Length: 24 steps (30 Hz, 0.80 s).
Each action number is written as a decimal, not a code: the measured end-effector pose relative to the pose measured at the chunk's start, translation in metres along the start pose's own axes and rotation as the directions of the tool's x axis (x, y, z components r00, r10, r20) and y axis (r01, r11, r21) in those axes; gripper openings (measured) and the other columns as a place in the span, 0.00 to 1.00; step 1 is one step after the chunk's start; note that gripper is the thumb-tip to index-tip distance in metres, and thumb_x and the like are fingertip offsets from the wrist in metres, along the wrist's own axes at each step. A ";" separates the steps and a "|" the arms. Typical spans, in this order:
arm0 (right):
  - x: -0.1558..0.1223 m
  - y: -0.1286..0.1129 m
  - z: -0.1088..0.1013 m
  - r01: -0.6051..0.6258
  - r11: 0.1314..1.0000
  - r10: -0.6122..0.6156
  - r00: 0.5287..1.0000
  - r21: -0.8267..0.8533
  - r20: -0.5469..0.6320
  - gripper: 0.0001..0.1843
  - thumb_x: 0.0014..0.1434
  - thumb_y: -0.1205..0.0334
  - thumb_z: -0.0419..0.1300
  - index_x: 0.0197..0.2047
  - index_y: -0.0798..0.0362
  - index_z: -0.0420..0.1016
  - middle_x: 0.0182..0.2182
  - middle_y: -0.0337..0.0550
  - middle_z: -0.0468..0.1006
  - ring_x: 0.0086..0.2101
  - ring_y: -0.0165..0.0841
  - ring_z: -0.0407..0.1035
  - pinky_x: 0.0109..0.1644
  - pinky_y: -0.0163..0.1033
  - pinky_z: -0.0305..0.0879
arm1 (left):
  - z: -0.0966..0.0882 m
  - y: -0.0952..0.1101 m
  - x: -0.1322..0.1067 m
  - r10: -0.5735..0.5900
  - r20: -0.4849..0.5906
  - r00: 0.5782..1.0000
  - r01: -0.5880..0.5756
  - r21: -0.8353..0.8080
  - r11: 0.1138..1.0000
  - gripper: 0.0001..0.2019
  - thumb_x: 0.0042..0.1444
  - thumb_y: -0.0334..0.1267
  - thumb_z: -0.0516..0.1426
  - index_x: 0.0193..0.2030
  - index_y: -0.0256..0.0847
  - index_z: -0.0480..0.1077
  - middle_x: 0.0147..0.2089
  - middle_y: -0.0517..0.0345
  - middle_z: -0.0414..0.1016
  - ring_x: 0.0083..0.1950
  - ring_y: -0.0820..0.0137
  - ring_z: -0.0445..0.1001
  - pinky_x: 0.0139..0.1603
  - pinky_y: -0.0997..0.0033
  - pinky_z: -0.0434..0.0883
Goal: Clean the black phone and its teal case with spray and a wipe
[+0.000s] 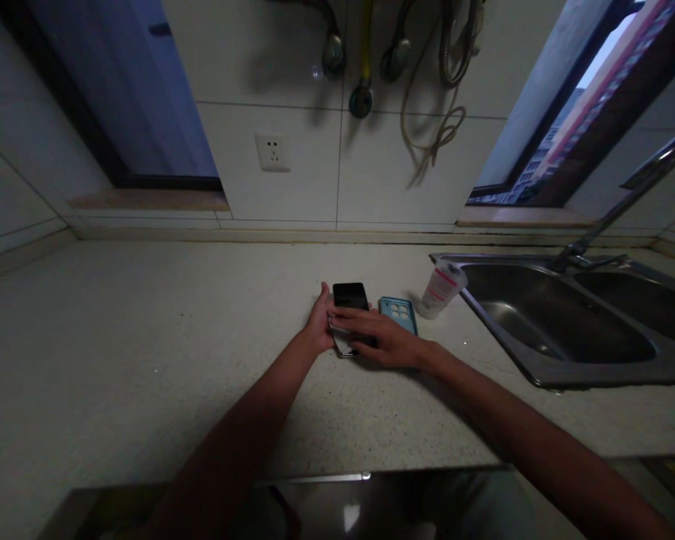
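A dark smartphone is held above the pale countertop, its black glossy face up. My left hand grips it from the left side, thumb pointing up and away; the fingers pass under the phone and are mostly hidden. Across the lower half of the phone lies my right hand, palm down, fingers stretched out and touching its face. A pale patch shows beneath those fingers; whether it is a reflection or a thin wipe I cannot make out. Just right of the phone a blue phone case with camera holes rests on the counter, partly behind my right hand.
A clear plastic cup with red print stands tilted beside the sink. The steel double sink with a faucet fills the right side. On the tiled wall are an outlet, pipe fittings and a looped cord.
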State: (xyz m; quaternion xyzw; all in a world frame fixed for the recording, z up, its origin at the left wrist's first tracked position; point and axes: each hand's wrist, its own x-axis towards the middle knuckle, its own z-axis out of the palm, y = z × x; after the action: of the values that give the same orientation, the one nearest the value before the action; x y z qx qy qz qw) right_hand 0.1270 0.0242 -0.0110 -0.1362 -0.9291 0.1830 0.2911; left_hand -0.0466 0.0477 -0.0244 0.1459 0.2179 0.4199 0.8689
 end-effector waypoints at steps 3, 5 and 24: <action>0.001 0.002 -0.005 -0.004 0.999 0.001 0.997 -0.040 -0.080 0.27 0.68 0.61 0.57 0.69 0.46 0.63 0.66 0.53 0.66 0.66 0.39 0.60 0.66 0.54 0.62 | 0.001 0.002 -0.001 0.017 -0.064 0.998 -0.016 0.008 1.000 0.37 0.66 0.63 0.41 0.53 0.30 0.74 0.39 0.37 0.81 0.43 0.51 0.81 0.50 0.49 0.74; 0.001 0.004 -0.007 -0.007 0.994 -0.004 0.995 -0.106 -0.103 0.25 0.67 0.55 0.59 0.66 0.49 0.67 0.61 0.55 0.70 0.61 0.41 0.65 0.62 0.53 0.67 | 0.004 0.002 -0.002 0.041 -0.116 0.992 -0.038 0.024 0.999 0.35 0.66 0.62 0.41 0.50 0.31 0.75 0.36 0.40 0.81 0.41 0.52 0.81 0.49 0.50 0.75; 0.001 0.002 -0.013 -0.206 0.953 0.130 0.941 -0.221 -0.313 0.13 0.68 0.55 0.57 0.44 0.48 0.83 0.34 0.47 0.76 0.36 0.37 0.70 0.39 0.43 0.68 | 0.004 0.002 -0.003 0.051 -0.041 0.998 -0.050 0.023 0.999 0.37 0.65 0.64 0.39 0.56 0.33 0.72 0.46 0.37 0.81 0.46 0.51 0.80 0.52 0.47 0.73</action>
State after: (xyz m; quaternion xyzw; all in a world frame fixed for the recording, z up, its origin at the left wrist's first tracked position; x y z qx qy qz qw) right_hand 0.1342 0.0292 -0.0016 -0.2770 -0.8758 0.0661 0.3898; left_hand -0.0480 0.0462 -0.0194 0.1521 0.2366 0.4421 0.8517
